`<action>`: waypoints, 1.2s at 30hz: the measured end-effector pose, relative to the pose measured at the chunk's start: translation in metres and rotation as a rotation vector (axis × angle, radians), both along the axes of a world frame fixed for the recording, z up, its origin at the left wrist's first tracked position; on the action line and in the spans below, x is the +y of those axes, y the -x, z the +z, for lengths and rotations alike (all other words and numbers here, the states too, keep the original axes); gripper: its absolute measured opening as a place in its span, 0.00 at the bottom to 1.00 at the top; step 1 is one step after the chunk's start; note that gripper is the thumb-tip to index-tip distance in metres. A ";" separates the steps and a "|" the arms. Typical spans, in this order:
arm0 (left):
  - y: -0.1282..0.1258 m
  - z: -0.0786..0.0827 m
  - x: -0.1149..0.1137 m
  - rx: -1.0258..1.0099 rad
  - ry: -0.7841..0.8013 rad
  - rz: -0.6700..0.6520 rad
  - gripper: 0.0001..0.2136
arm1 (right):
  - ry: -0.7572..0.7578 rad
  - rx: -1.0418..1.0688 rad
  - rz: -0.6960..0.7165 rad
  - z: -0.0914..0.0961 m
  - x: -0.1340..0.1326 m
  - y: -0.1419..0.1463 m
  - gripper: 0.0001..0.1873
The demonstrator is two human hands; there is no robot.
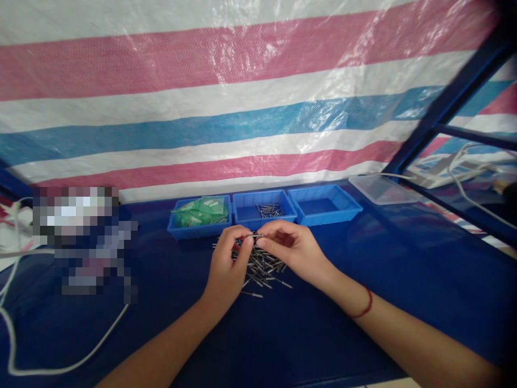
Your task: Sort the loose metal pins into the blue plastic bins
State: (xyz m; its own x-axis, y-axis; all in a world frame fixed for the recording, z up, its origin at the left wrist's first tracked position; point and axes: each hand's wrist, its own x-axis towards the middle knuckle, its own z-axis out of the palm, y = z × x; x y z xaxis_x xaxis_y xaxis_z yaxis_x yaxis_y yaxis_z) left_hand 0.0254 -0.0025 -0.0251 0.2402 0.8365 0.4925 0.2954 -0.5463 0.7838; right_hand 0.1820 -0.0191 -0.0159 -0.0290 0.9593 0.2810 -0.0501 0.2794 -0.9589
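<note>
My left hand (226, 265) and my right hand (287, 249) meet above a loose pile of thin metal pins (262, 269) on the blue table (363, 280). Both hands are closed in a pinch, and together they hold one small metal pin (253, 236) between their fingertips. Behind the hands stand three blue trays: the left tray (201, 228) holds green packets (201, 211), the middle tray (264, 215) has a few pins in it, and the right tray (325, 207) looks bare inside. A red string circles my right wrist.
A clear plastic lid or box (382, 189) lies at the back right. A white cable (60, 355) loops over the table at the left, beside a blurred-out area. A striped tarp (242, 97) hangs behind, and a dark blue frame (444, 108) stands at the right.
</note>
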 end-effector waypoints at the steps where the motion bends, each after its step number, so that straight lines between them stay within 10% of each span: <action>1: 0.000 0.001 -0.001 0.022 -0.011 -0.009 0.04 | -0.010 -0.010 -0.015 0.000 -0.001 0.000 0.12; 12: 0.013 0.008 0.017 0.245 -0.154 0.077 0.10 | -0.254 -0.492 -0.294 0.019 0.043 -0.014 0.06; 18: 0.017 0.013 0.018 0.488 -0.230 -0.093 0.07 | -0.326 -0.709 -0.321 0.023 0.054 -0.024 0.07; 26: 0.009 0.011 0.006 0.627 -0.290 -0.269 0.07 | -0.265 -0.907 0.322 0.032 0.000 -0.050 0.10; 36: 0.007 0.007 0.003 0.628 -0.267 -0.253 0.08 | -0.232 -1.271 0.346 0.027 -0.010 -0.048 0.05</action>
